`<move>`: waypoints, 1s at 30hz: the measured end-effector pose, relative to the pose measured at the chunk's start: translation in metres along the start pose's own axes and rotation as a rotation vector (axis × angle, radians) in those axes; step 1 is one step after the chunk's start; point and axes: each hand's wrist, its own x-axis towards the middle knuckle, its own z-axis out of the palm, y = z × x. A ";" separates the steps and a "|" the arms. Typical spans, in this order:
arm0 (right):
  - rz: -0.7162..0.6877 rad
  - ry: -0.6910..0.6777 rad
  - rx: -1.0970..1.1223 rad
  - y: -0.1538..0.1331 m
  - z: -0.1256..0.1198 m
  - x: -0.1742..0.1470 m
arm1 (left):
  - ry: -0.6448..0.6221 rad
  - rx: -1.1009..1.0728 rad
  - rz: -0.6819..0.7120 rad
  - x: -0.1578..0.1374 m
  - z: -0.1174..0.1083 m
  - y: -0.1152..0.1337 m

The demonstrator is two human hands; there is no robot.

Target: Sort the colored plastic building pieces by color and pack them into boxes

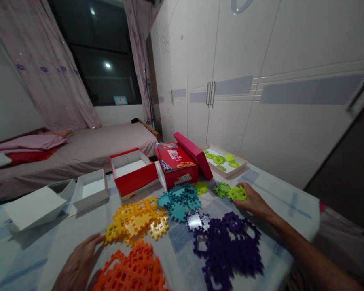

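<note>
My right hand [251,199] grips a lime-green toothed plastic building piece [238,193] at the right side of the table. Against it, to the left, is another green piece [222,189]. My left hand [80,260] rests at the lower left with its fingers stretched out. Its fingertips reach the edge of the yellow toothed pieces [133,220], and the orange pieces [132,270] are just to its right. Teal pieces [180,200] lie in the middle. A large heap of dark purple pieces [230,246] spreads in front of my right forearm.
Behind the heaps stand an open red box [133,165], a printed red box [177,161] with a red lid [195,155] leaning on it, and a shallow tray [230,173] holding green pieces. White boxes [91,192] sit left. A wardrobe [230,117] and bed [109,141] lie beyond.
</note>
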 end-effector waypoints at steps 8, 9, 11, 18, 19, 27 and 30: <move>-0.056 -0.063 0.062 -0.023 0.012 0.036 | -0.028 -0.067 -0.122 0.004 -0.001 -0.002; -0.086 -0.090 0.023 -0.023 0.018 0.038 | -0.027 -0.076 -0.116 0.004 0.000 -0.002; -0.116 -0.122 -0.067 -0.022 0.029 0.038 | -0.020 -0.088 -0.094 0.002 0.002 -0.004; -0.240 -0.018 -0.153 -0.023 0.038 0.027 | 0.036 -0.068 -0.070 0.003 0.003 0.002; -0.243 0.007 -0.141 -0.022 0.038 0.027 | 0.032 -0.067 -0.064 0.004 0.002 0.004; -0.099 0.190 0.018 0.000 0.029 0.039 | 0.000 -0.083 -0.078 0.002 0.000 0.004; -0.070 0.227 -0.009 -0.006 0.011 0.065 | -0.027 -0.101 -0.098 0.001 0.000 0.002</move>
